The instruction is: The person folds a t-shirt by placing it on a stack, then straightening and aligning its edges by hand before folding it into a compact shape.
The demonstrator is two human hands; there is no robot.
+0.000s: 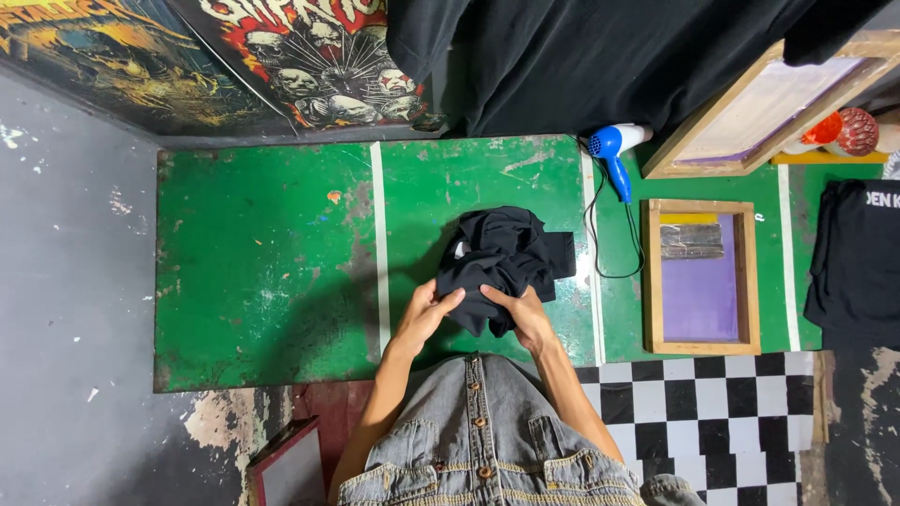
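A crumpled black garment (502, 253) lies bunched on the green worktable (272, 262), near its front edge. My left hand (427, 314) grips the garment's near left edge with the fingers curled into the cloth. My right hand (525, 314) holds the near right edge in the same way. Both hands are close together just in front of my denim vest (487, 440). A small white tag shows on the cloth's left side.
A wooden-framed printing screen with purple mesh (701, 276) lies to the right, with a second frame (769, 108) leaning behind it. A blue hair dryer (614, 150) and its cord lie between. Another black garment (858, 262) sits far right. Dark cloth hangs at the back.
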